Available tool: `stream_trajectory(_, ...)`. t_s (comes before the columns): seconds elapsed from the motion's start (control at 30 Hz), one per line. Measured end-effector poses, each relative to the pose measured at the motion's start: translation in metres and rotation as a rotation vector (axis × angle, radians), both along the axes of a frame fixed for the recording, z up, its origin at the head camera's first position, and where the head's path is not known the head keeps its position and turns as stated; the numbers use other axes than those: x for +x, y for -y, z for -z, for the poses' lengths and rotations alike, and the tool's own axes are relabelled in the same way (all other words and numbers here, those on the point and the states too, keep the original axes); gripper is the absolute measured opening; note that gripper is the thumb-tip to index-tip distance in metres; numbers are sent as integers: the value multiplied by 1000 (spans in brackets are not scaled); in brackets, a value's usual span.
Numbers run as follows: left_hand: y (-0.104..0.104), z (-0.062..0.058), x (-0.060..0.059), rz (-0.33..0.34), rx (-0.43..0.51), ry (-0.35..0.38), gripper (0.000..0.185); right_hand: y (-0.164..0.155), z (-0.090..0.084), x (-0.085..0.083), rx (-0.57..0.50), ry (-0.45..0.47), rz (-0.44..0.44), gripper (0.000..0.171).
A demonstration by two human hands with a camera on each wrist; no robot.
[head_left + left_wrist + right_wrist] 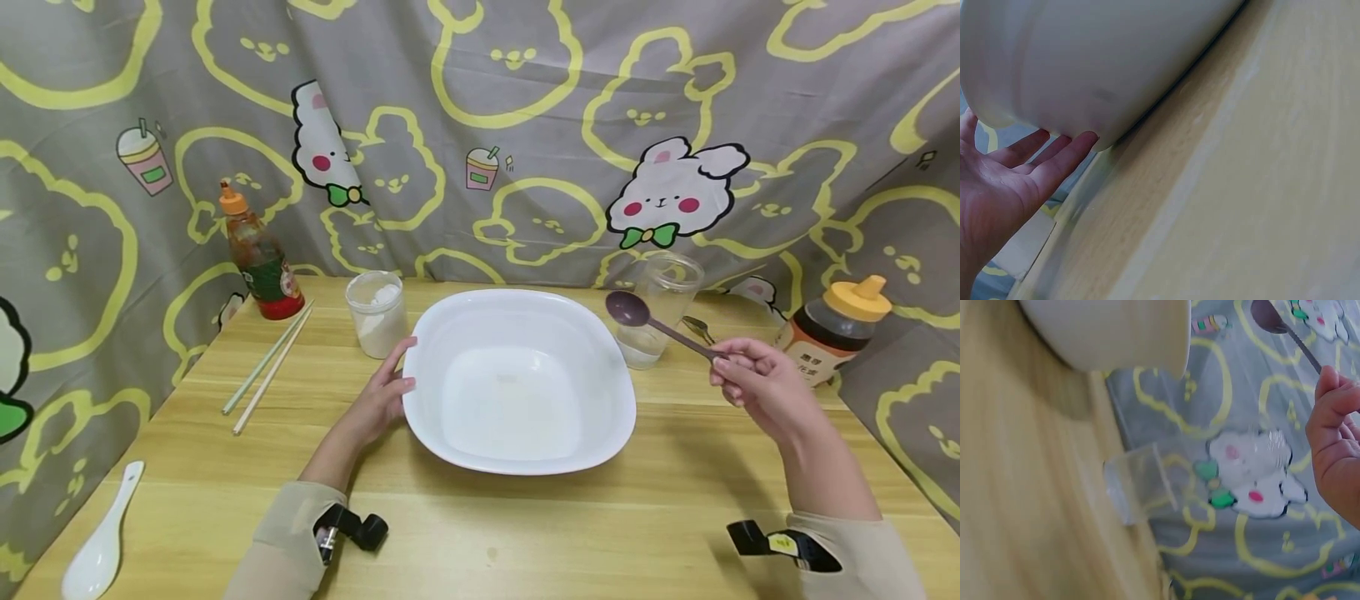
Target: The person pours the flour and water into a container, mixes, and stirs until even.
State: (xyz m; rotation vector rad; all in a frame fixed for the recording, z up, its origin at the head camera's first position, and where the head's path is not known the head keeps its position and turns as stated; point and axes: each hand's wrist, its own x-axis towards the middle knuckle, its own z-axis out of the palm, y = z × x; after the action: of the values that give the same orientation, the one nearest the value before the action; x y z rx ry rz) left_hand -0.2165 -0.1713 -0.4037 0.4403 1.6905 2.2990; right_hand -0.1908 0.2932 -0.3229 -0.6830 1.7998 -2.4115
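Note:
A white basin (517, 450) stands on the wooden table before me. My left hand (384, 396) touches its left side at the rim; in the left wrist view, fairly straight fingers (1063, 159) rest against the outer wall. Over to the right, my right hand (768, 387) pinches the handle end of a dark purple spoon (628, 308), its round bowl held in the air near the basin's right rim. Behind the spoon stands a clear cup (648, 342) with clear liquid low inside; the right wrist view shows this cup (1141, 484) below the hand.
A jar of white powder (378, 329) sits left of the basin. Farther left are a red sauce bottle (262, 267), two chopsticks (270, 371) and a white spoon (101, 542). An orange-capped bottle (832, 329) stands behind my right hand. Patterned curtain (525, 100) encloses the table.

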Motion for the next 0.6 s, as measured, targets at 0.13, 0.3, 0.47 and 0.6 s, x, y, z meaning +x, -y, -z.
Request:
stream_trajectory(0.13, 0, 0, 0, -5, 1, 4, 64, -16, 17, 6, -44, 30, -6, 29)
stream_trajectory(0.3, 0, 1, 0, -12, 1, 9, 64, -33, 39, 11, -70, 98, -21, 32)
stream_trajectory(0.47, 0, 1, 1, -8, 12, -1, 65, -45, 59, 12, -61, 183, -16, 33)
stream_trajectory(0.6, 0, 1, 0, -4, 18, -8, 66, -55, 72, 11, -15, 222, -18, 34)
